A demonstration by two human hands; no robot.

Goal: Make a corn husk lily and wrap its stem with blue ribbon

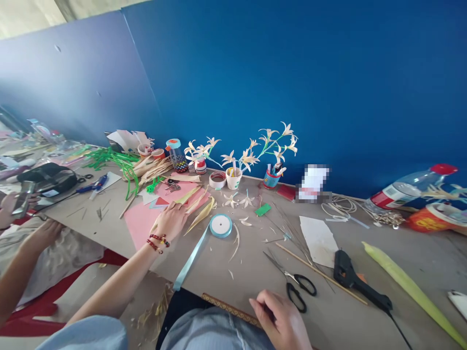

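Observation:
My left hand (171, 218) reaches across pink paper (140, 224) and lies with fingers stretched over pale dried corn husks (197, 200). Just right of it are a loose yellowish husk (204, 214) and a roll of light blue ribbon (221, 226), its tail running to the table edge. My right hand (279, 318) rests by the front edge, fingers curled in, with nothing visible in them. Close beside it lie black-handled scissors (292, 277). Husk flowers on green stems (268, 143) stand in a white cup (234, 180) at the back.
On the right are a black glue gun (350, 277), a thin wooden stick (321, 273), white paper (318, 239), a green husk (408, 282) and a plastic bottle (404, 189). Green pipe cleaners (113, 160) lie back left. A co-worker's hands (42, 236) are at far left.

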